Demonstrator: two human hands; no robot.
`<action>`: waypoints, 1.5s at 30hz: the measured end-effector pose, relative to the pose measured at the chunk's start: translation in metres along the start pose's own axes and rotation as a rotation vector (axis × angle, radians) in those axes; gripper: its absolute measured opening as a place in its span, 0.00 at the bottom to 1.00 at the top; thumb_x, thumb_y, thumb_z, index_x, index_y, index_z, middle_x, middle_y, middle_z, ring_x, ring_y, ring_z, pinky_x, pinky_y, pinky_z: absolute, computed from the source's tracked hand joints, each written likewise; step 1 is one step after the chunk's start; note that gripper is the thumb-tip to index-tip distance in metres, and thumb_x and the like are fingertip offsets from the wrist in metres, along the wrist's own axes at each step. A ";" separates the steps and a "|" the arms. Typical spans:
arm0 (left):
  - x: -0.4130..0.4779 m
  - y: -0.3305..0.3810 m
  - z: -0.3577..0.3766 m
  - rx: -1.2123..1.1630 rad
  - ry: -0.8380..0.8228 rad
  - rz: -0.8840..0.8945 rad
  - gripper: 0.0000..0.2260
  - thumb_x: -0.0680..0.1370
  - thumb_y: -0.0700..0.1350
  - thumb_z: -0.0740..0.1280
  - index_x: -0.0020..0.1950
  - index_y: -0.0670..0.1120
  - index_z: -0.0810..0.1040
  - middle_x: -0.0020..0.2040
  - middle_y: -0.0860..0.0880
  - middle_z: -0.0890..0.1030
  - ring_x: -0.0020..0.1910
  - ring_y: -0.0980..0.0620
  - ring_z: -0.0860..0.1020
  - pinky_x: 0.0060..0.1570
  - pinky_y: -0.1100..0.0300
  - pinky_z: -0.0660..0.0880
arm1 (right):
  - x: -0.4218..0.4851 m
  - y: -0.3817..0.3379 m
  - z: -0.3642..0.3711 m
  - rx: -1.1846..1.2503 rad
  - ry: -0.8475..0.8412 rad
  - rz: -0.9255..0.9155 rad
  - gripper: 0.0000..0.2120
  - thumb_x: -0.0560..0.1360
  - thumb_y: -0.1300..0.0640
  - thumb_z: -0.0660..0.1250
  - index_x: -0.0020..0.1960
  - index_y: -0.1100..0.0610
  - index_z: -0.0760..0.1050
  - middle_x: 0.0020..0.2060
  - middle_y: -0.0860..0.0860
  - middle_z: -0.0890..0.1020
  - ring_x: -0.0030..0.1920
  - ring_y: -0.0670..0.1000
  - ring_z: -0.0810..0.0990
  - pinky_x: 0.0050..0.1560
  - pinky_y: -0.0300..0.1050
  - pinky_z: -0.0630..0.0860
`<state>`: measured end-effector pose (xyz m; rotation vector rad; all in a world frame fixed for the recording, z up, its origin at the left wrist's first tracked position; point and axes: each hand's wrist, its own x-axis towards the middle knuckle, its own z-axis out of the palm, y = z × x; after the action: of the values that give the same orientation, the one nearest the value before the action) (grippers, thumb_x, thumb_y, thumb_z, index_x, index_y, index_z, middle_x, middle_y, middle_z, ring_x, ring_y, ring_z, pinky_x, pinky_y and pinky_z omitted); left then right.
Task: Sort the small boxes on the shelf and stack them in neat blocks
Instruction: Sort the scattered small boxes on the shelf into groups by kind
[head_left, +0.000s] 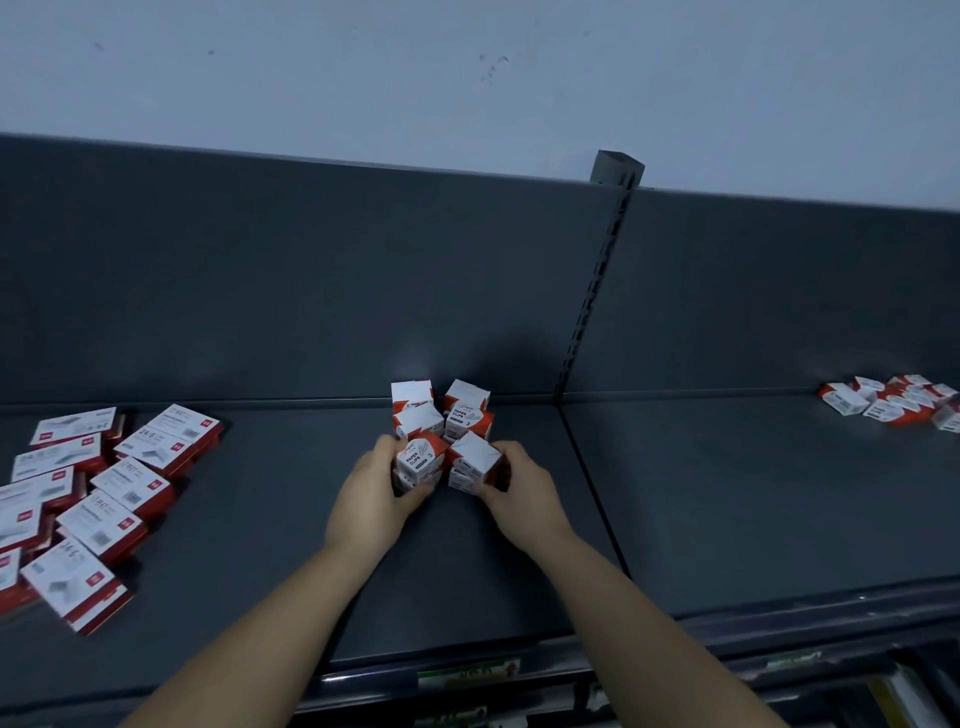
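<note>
While our left grip (374, 499) and right grip (524, 493) curl round the small red-and-white cardboard paper-clip boxes (457, 421) mid-way along the dark grey metal shelf (291, 493), each clasping a near stack, we should press inward evenly, squaring edges.

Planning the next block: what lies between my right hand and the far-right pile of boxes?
Bare shelf, crossed only by its panel seam, in the head view.
</note>
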<state>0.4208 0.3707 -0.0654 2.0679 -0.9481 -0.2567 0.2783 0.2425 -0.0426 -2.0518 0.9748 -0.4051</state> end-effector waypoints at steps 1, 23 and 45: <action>-0.001 0.000 0.000 0.001 0.000 -0.006 0.17 0.71 0.49 0.75 0.48 0.56 0.66 0.51 0.55 0.78 0.49 0.54 0.76 0.42 0.57 0.73 | 0.000 -0.001 0.000 -0.002 0.003 0.000 0.22 0.75 0.59 0.72 0.66 0.52 0.71 0.60 0.48 0.79 0.60 0.46 0.76 0.59 0.38 0.71; 0.002 0.057 -0.014 0.213 -0.125 0.062 0.30 0.78 0.51 0.65 0.78 0.47 0.59 0.79 0.48 0.57 0.79 0.50 0.51 0.75 0.54 0.54 | -0.024 0.027 -0.078 -0.680 -0.165 -0.157 0.33 0.82 0.52 0.56 0.80 0.56 0.42 0.80 0.51 0.45 0.79 0.51 0.45 0.78 0.49 0.44; -0.066 0.260 0.189 0.523 -0.336 0.266 0.33 0.80 0.54 0.55 0.80 0.49 0.40 0.79 0.51 0.38 0.78 0.53 0.37 0.77 0.55 0.39 | -0.072 0.181 -0.285 -0.685 -0.121 -0.122 0.31 0.83 0.50 0.51 0.80 0.57 0.42 0.80 0.50 0.44 0.79 0.51 0.41 0.77 0.49 0.39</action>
<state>0.1447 0.2058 0.0018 2.3704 -1.6193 -0.2369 -0.0221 0.0777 -0.0039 -2.7203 1.0043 0.0091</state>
